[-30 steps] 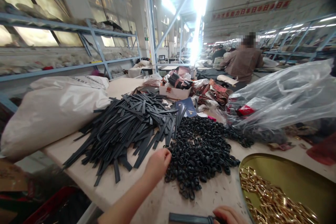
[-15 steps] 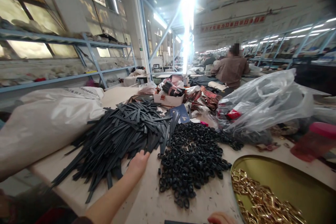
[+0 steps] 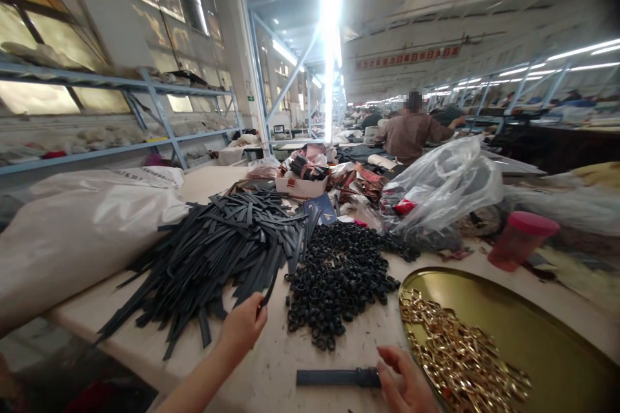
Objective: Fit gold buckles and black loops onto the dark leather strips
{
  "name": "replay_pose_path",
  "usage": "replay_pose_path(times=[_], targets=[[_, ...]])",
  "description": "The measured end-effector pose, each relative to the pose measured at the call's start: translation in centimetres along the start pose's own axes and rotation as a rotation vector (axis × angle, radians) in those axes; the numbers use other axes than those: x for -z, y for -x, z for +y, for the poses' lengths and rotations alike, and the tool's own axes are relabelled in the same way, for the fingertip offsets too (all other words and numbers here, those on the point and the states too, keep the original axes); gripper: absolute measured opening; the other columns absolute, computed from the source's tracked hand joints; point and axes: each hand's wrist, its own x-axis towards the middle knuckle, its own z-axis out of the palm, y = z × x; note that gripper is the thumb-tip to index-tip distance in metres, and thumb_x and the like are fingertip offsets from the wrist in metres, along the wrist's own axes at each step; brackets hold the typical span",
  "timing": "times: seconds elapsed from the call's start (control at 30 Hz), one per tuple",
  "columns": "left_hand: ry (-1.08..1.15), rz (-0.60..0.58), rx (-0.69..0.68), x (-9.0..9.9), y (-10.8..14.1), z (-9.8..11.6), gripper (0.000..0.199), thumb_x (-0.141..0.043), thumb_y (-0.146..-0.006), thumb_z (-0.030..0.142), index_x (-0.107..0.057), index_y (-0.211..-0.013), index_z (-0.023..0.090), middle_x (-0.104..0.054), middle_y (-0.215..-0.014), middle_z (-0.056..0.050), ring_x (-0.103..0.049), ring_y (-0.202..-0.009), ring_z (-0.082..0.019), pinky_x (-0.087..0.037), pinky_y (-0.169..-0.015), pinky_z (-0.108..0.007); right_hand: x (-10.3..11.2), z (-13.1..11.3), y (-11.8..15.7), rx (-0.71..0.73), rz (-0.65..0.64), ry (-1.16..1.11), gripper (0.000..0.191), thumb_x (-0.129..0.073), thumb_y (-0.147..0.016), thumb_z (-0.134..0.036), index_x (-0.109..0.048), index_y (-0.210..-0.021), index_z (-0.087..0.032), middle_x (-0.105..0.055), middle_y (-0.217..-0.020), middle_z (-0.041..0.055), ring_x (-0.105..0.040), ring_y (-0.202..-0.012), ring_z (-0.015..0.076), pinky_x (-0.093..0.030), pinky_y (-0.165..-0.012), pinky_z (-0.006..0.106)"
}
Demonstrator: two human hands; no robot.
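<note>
My left hand (image 3: 245,324) is closed around the end of a black strap (image 3: 272,279), at the near right edge of a heap of black straps (image 3: 217,258). At the bottom, my right hand (image 3: 404,379) pinches one end of another dark strap (image 3: 334,378), which lies level and points left. A narrow band crosses this strap close to my fingers. Between and beyond my hands spreads a pile of small black loops (image 3: 339,277). Right of my right hand, gold metal buckles (image 3: 465,348) lie in a large gold oval tray (image 3: 523,316).
A white sack (image 3: 87,226) lies along the left side. Behind the piles are a small box (image 3: 300,186), a dark blue booklet (image 3: 321,209) and a clear plastic bag (image 3: 445,187). A pink-lidded jar (image 3: 523,239) stands beyond the tray. Farther back, a person (image 3: 409,132) faces away.
My left hand has drawn back slightly from the heap, with a strap now showing in its grip. My right hand and its strap have come farther into view. The camera has turned a little right.
</note>
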Motion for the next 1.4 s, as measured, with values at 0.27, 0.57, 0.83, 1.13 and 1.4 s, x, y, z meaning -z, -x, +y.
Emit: replay_pose_path(times=[0.27, 0.57, 0.83, 1.13, 1.4], targets=[[0.649, -0.488, -0.307, -2.3, 8.5, 8.0, 0.019, -0.045, -0.067, 0.014, -0.055, -0.082, 0.019, -0.061, -0.077, -0.002, -0.053, -0.069, -0.014, -0.036, -0.061, -0.021, -0.5, -6.4, 0.2, -0.375, -0.358, -0.432, 0.032, -0.050, -0.075, -0.051, -0.046, -0.078, -0.020, -0.031, -0.051, -0.0099, -0.031, -0.043, 0.0075, -0.025, -0.041, 0.020], [1.654, -0.681, 0.440, -3.8, 7.7, 10.4, 0.031, -0.048, -0.069, 0.028, -0.049, -0.097, 0.014, -0.052, -0.064, 0.003, -0.040, -0.041, -0.004, -0.028, -0.038, -0.015, -1.6, -5.3, -5.2, -0.019, -0.457, 0.314, 0.026, -0.030, -0.088, -0.028, -0.052, -0.096, -0.018, -0.057, -0.076, 0.0026, -0.056, -0.070, 0.0158, -0.042, -0.062, 0.027], [1.737, -0.741, 0.600, -2.8, 6.4, 9.6, 0.026, -0.047, -0.064, 0.016, -0.055, -0.089, 0.014, -0.057, -0.071, 0.000, -0.046, -0.043, -0.005, -0.034, -0.037, -0.015, -3.6, -3.3, -8.2, 0.128, -0.552, 0.589, 0.015, -0.046, -0.076, -0.009, -0.057, -0.076, -0.019, -0.056, -0.074, 0.0045, -0.054, -0.071, 0.0205, -0.036, -0.064, 0.030], [1.660, -0.708, 0.443, -3.8, 7.0, 10.7, 0.032, -0.048, -0.073, 0.038, -0.051, -0.093, 0.014, -0.055, -0.057, 0.003, -0.042, -0.038, -0.005, -0.028, -0.036, -0.014, -0.2, -4.8, -5.8, -0.388, -0.569, -0.063, 0.020, -0.056, -0.076, -0.034, -0.050, -0.065, -0.018, -0.051, -0.060, -0.0025, -0.050, -0.059, 0.0137, -0.040, -0.059, 0.026], [1.114, -0.483, 0.039, -4.3, 8.7, 12.1, 0.027, -0.035, -0.080, 0.039, -0.050, -0.076, 0.016, -0.039, -0.044, 0.008, -0.036, -0.039, -0.008, -0.028, -0.040, -0.018, 1.7, -7.1, -0.9, -0.845, -0.343, -0.890, 0.031, -0.074, -0.062, -0.034, -0.063, -0.085, -0.017, -0.063, -0.075, 0.0006, -0.053, -0.059, 0.0089, -0.045, -0.061, 0.024]])
